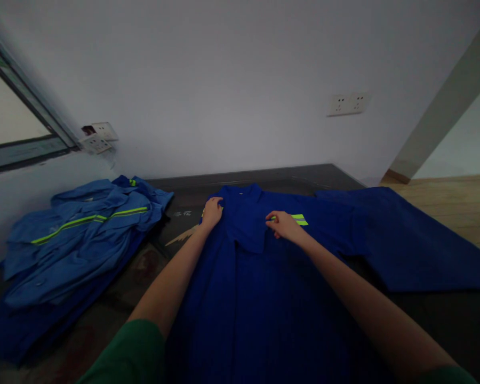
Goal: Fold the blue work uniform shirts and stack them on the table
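A dark blue work jacket (pixel 248 298) lies spread face up, its collar toward the wall and yellow-green reflective strips on the chest. My left hand (pixel 212 213) is at the chest on the left, just below the shoulder, with its fingers closed on the cloth. My right hand (pixel 284 226) is on the other side of the chest, beside the reflective strip (pixel 301 220). Its fingers are curled and pinch the front panel's edge. Between the hands, a loose flap of the front hangs folded below the collar. The sleeve on the right is stretched outward.
Light blue jackets with reflective stripes (pixel 100 218) lie piled on the left, over darker blue clothing. A flat blue cloth (pixel 420 245) covers the right side of the dark table (pixel 304 173). Behind stands a white wall (pixel 224 96) with sockets (pixel 348 103); a window is at left.
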{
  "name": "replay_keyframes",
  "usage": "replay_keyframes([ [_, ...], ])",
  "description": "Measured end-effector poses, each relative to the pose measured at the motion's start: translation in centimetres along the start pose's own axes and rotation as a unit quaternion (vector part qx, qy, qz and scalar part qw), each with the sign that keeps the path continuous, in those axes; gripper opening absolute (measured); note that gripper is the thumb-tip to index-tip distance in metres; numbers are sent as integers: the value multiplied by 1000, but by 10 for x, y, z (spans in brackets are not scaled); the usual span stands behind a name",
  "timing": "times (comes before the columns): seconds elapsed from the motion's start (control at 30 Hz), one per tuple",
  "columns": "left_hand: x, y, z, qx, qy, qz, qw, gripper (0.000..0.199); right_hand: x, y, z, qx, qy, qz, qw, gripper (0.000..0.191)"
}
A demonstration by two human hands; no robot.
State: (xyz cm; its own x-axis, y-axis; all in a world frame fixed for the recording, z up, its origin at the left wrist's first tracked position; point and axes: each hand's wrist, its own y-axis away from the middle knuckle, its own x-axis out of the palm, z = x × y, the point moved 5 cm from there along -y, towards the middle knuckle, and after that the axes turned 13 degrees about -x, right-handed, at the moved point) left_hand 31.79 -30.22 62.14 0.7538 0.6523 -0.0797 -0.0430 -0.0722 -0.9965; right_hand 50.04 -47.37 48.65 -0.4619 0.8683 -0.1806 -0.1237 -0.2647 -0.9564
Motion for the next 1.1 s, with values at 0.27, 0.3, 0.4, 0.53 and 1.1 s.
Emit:
replay_keyframes([
  [0.27, 15, 23, 9, -23, -77, 69, 994, 53, -1, -42, -18, 32, -86, -107, 990, 41],
  [0.3, 15, 23, 9, -27, -82, 73, 994, 55, 2, -42, -17, 21, -90, -105, 990, 42],
  [0.4, 16, 23, 8, -37, -90, 79, 992, 58, 7, -43, -19, -1, -74, -97, 993, 39],
  [0.53, 15, 24, 6, -45, -89, 83, 992, 60, 3, -45, -24, -15, -1, -107, 994, 37],
  [1.1, -14, 103, -1, 77, 9, 71, 994, 45, 94, 24, 91, -167, 222, 71, 958, 24],
])
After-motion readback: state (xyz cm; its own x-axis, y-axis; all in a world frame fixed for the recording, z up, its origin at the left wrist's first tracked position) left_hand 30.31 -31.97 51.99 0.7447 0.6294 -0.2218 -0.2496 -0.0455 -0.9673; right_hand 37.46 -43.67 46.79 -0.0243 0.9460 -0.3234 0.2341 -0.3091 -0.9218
